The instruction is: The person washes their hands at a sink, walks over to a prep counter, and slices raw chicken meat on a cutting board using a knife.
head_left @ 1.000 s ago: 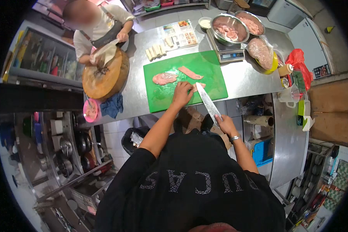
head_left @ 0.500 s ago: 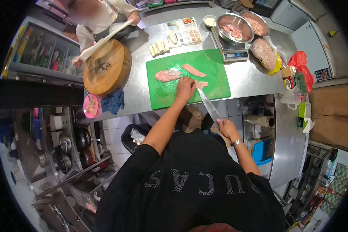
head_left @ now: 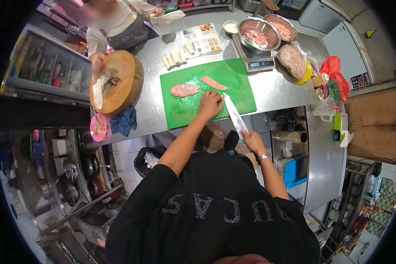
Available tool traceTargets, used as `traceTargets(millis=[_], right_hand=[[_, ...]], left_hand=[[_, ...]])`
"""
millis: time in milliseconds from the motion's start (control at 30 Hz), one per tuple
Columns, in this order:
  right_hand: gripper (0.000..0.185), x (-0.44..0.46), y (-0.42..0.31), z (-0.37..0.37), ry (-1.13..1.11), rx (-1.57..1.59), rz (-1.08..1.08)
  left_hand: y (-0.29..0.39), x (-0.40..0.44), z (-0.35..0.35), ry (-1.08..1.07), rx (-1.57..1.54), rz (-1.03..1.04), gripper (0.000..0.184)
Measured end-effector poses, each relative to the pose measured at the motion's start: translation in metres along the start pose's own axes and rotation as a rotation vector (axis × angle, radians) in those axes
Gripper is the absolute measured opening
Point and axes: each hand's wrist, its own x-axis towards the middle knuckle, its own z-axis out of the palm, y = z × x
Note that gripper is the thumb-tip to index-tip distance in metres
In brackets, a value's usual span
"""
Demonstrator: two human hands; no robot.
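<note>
My right hand (head_left: 253, 141) grips the handle of a long kitchen knife (head_left: 234, 112). The blade points away from me, its tip over the green cutting board (head_left: 180, 110). Beside the tip, my left hand (head_left: 210, 105) is closed with curled fingers on a small piece of raw meat, mostly hidden by the fingers. Just beyond that hand lies a strip of raw meat (head_left: 214, 83). To its left rests a larger piece of raw meat (head_left: 185, 90).
A scale (head_left: 260, 64) carries a steel bowl (head_left: 259, 34) of meat; bagged meat (head_left: 291, 60) lies beside it. Pale rolls (head_left: 174, 59) sit behind the board. At left, a co-worker's hand (head_left: 97, 60) is by a round chopping block (head_left: 123, 75), near a blue cloth (head_left: 123, 121).
The small meat piece by the blade has gone from view at my left fingers. The knife stands steeper. White cloth now lies on the block, and the co-worker has shifted back.
</note>
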Motion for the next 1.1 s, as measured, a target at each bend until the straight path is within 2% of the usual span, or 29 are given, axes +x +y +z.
traceTargets(millis=[167,333,433,567,667,833,967,1100], right_hand=[[0.059,0.021,-0.014,0.005,0.092,-0.123,-0.096],[0.054,-0.033,0.033,0.008,0.049,-0.217,-0.107],[0.055,-0.063,0.053,0.004,0.057,-0.155,-0.097],[0.056,-0.051,0.037,0.005,0.115,-0.078,-0.018],[0.056,-0.026,0.004,0.007,0.155,0.009,-0.087],[0.055,-0.011,-0.033,0.008,0.065,-0.074,-0.120],[0.054,-0.005,-0.028,0.019,0.031,-0.143,-0.171],[0.050,-0.010,-0.024,0.018,0.090,-0.195,-0.160]], left_hand=[[0.005,-0.002,0.008,0.057,0.000,0.023,0.010],[0.000,0.008,0.006,0.050,0.097,-0.130,0.009],[-0.006,0.008,-0.010,0.022,0.158,-0.223,0.009],[-0.013,-0.007,-0.025,-0.008,0.102,-0.244,0.009],[-0.012,-0.016,-0.030,-0.061,0.055,-0.200,0.009],[-0.014,-0.013,-0.029,-0.074,0.077,-0.168,0.010],[-0.014,-0.018,-0.030,-0.049,0.079,-0.190,0.011],[-0.017,-0.022,-0.036,-0.040,0.154,-0.250,0.011]])
